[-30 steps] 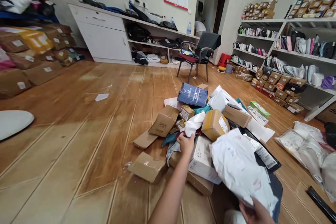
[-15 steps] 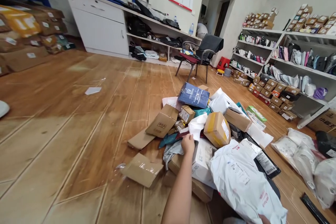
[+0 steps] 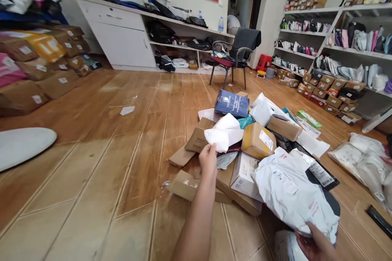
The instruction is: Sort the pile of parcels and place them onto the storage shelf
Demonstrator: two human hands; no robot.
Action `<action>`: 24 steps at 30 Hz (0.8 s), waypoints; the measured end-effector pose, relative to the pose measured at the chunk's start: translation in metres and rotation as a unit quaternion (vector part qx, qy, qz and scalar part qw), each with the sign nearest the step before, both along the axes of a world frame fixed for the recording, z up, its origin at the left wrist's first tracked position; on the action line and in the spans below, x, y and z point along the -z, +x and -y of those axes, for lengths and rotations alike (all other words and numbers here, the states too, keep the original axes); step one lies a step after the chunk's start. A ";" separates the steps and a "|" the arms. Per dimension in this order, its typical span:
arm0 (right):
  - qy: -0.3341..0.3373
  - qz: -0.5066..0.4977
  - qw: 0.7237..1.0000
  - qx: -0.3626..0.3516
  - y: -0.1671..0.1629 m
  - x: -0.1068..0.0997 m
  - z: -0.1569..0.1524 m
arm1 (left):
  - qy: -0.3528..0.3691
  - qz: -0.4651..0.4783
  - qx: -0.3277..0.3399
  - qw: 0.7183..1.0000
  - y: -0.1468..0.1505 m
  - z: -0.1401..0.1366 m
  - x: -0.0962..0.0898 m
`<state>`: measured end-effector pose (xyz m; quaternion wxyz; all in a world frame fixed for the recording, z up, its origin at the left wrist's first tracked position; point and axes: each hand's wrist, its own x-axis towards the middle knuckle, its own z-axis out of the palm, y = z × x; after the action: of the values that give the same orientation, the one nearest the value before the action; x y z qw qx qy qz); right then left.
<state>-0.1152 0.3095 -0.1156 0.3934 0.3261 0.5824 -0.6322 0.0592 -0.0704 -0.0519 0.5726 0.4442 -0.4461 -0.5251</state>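
In the head view my left hand (image 3: 208, 158) pinches the near edge of a white packet (image 3: 224, 133) and holds it above the pile. Low on the right, my right hand (image 3: 315, 242) grips the lower edge of a large white plastic mailer bag (image 3: 295, 191), with the thumb on top and the other fingers partly hidden. Around my left hand lie a brown flattened carton (image 3: 196, 139), a taped cardboard box (image 3: 259, 140), a white box (image 3: 244, 173) and a dark blue box (image 3: 232, 103).
White bundles (image 3: 361, 159) and a black strip-like packet (image 3: 379, 221) lie on the floor to the right. A chair (image 3: 235, 55) stands beyond the pile. Shelves (image 3: 306, 34) with parcels line the right wall; stacked cartons (image 3: 58, 83) and a round white object (image 3: 26, 144) are left.
My left hand has raised the white packet off the pile and brought it left. More of my right hand now shows at the mailer bag. The view has turned a little left.
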 end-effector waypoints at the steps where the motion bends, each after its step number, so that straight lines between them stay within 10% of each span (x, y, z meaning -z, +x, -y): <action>1: -0.005 0.008 1.000 0.012 0.003 -0.003 0.003 | 0.010 -0.005 0.003 1.000 0.007 -0.004 -0.003; 8: 0.006 -0.021 0.999 -0.035 0.008 -0.002 0.011 | -0.078 -0.119 -0.062 0.988 0.039 -0.052 -0.076; 11: 0.029 -0.021 0.997 -0.065 0.013 -0.012 0.013 | -0.185 -0.046 0.027 0.981 0.027 -0.081 -0.089; 14: 0.046 0.046 0.988 -0.136 0.016 -0.032 0.017 | -0.334 0.152 0.250 0.896 -0.006 -0.128 -0.048; 17: -0.003 0.108 0.973 -0.205 0.015 -0.053 0.023 | -0.463 0.283 0.476 0.692 -0.034 -0.178 0.024; 19: -0.056 0.120 0.959 -0.252 0.014 -0.064 0.026 | -0.513 0.322 0.517 0.605 -0.040 -0.202 0.065; 24: -0.114 0.078 0.938 -0.319 0.011 -0.068 0.031 | -0.562 0.326 0.521 0.554 -0.033 -0.215 0.094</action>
<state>-0.1039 0.2787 -0.0471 0.6530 0.1239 0.5476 -0.5083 0.0261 0.1448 -0.1462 0.1477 -0.1373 -0.9601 -0.1938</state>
